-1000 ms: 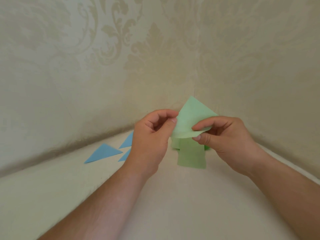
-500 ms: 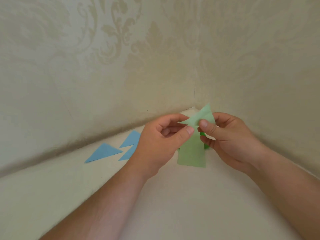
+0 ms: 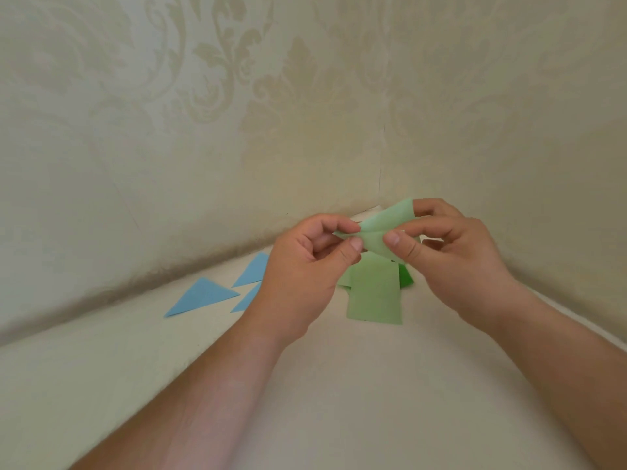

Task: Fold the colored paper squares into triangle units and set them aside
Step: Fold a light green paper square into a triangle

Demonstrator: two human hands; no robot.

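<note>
1. The light green paper square (image 3: 380, 228) is being held up in the air between the two hands, above the pale table (image 3: 339, 385) and just in front of the corner where the patterned walls meet — it is bending over on itself, partway into a fold.
2. The left hand (image 3: 302, 266) is pinching the sheet's left end between thumb and forefinger; the other fingers are curling loosely behind.
3. The right hand (image 3: 451, 259) is gripping the right portion, thumb pressing on the near flap and a fingertip hooking over the upper far corner.
4. The paper is looking thin, light and floppy, so it is likely creasing at the slightest pinch and holding whatever line it is given; a stray squeeze would mark it. Taking hold at opposite corners or edges, as both hands are doing, seems the safest way of lining the layers up before pressing the crease.
5. Directly below the hands, a small stack of light green paper squares (image 3: 373, 293) is lying flat on the table, with a darker green piece (image 3: 405, 276) peeking out at its right.
6. Three blue paper triangles (image 3: 203, 296) are lying to the left of the left hand, near the wall — finished units, by the look of them.
</note>
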